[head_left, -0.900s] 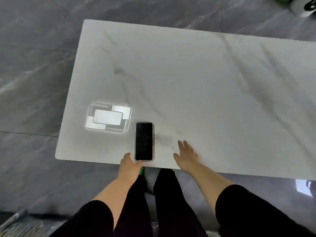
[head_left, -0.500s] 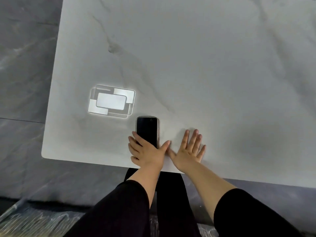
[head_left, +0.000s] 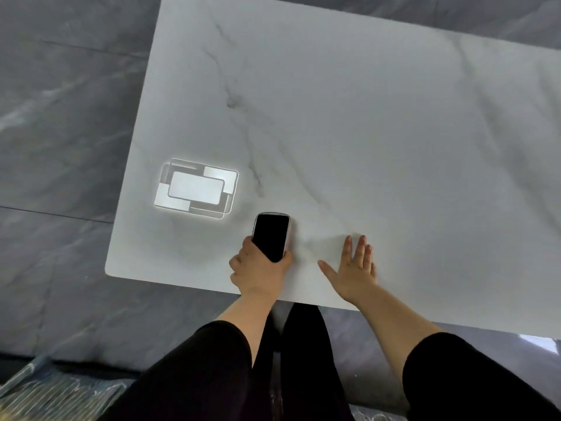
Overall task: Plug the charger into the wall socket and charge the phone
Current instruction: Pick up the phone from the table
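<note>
Resting near the front edge of the table [head_left: 364, 132], the phone [head_left: 271, 237] lies screen up with its dark glass facing the camera and its lower end inside the left hand [head_left: 258, 268]. It looks like a stiff, smooth slab, light enough for one hand but probably slippery on its glass and rounded sides, and likely to crack if dropped on the stone-like floor [head_left: 60, 117]. The long side edges, near the lower half, seem the safest place to take hold, since that leaves the bottom end free for a plug.

The left fingers [head_left: 287, 257] are curled around the phone's lower end, one showing at its right edge and the thumb side against its left edge, so this hand is gripping the phone. Whether the phone is lifted or touches the table I cannot tell. The right hand [head_left: 353, 270] lies spread flat on the table just beside it, fingers apart, holding nothing.

No charger, cable or wall socket is in view. A bright ceiling-light reflection [head_left: 196, 189] glows on the table just left of the phone.
</note>
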Tool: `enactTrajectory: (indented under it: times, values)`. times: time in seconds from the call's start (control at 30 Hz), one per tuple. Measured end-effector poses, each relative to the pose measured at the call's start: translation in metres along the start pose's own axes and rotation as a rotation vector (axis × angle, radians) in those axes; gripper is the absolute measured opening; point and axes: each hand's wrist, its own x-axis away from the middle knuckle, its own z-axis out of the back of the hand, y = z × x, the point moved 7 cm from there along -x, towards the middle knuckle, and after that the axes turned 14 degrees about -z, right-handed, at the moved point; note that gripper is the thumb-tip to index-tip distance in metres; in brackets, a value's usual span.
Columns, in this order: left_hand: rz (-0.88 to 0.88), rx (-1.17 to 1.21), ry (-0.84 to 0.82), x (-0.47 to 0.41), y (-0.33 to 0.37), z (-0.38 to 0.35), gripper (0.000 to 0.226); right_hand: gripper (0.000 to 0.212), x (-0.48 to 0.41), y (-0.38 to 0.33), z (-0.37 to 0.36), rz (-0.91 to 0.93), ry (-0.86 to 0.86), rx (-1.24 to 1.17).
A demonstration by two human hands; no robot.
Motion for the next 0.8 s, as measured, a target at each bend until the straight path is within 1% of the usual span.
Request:
enactTrajectory:
  times: [0.07,0.1,0.17,0.23,0.3,0.4,0.47,0.53,0.63,0.7,0.8]
  values:
    - [-0.009,0.128,-0.049,0.010,-0.009,0.022,0.071,0.069,0.019,0.000,0.022,0.051,-0.030,-0.159]
    - [-0.026,0.191,-0.080,0.018,-0.014,0.035,0.070,0.058,0.034,0.000,0.030,0.081,-0.061,-0.193]
    - [-0.046,0.296,-0.143,0.036,-0.027,0.065,0.063,0.045,0.068,0.002,0.043,0.129,-0.083,-0.160]
    - [-0.036,0.399,-0.174,0.055,-0.044,0.090,0.055,0.038,0.098,0.008,0.049,0.153,-0.062,-0.105]
    - [-0.007,0.501,-0.137,0.077,-0.062,0.120,0.050,0.036,0.126,0.016,0.048,0.164,-0.059,-0.121]
    - [0.026,0.594,-0.086,0.113,-0.087,0.153,0.034,0.037,0.158,0.023,0.035,0.192,-0.111,-0.150]
    - [0.081,0.646,-0.060,0.139,-0.111,0.166,0.033,0.033,0.175,0.022,0.015,0.207,-0.166,-0.084]
    - [0.162,0.680,-0.037,0.163,-0.136,0.172,0.038,0.031,0.182,0.016,-0.007,0.216,-0.217,-0.037]
    - [0.290,0.725,0.024,0.198,-0.180,0.174,0.052,0.027,0.198,-0.010,-0.045,0.221,-0.329,0.052]
    - [0.353,0.737,0.089,0.220,-0.209,0.177,0.052,0.024,0.217,-0.038,-0.066,0.261,-0.382,0.124]
    - [0.416,0.787,0.186,0.251,-0.261,0.192,0.044,0.024,0.258,-0.103,-0.093,0.435,-0.373,0.201]
